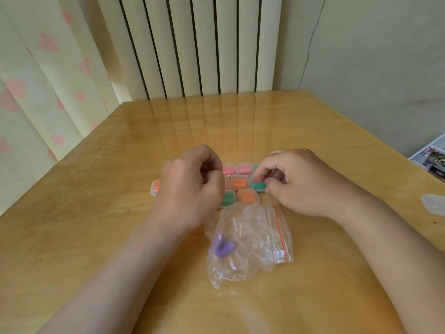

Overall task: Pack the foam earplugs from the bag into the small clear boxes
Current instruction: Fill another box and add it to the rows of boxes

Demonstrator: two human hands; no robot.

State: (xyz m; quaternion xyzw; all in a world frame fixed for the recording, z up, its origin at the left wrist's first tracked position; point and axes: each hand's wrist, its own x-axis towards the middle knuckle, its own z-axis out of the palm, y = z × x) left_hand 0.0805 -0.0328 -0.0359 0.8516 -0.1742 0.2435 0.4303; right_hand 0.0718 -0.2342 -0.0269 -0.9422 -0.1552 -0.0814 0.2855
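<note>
While my right hand [296, 184] pinches the green-filled box [258, 186] between thumb and forefinger, just beyond the far right corner of the bag [250, 242], my left hand [190, 186] sits curled over the boxes beyond the bag's far left corner. I cannot tell whether it grips anything.

Bag: crumpled clear film. Its zip strip, with a red line, runs along the right edge, pointing away from me.

Inside the bag, on its left side: two purple earplugs [224, 247]. Soft foam, blunt cylinders, near ends touching, splayed in a V that opens away from me.

Beyond the bag: small clear boxes, square with rounded corners, packed edge to edge in rows running left to right.
- Nearest row: orange box [248, 197].
- Farthest row: pink boxes [244, 168].

Far right of the bag: a clear plastic piece [433, 204] on the glossy wooden table [96, 225].
</note>
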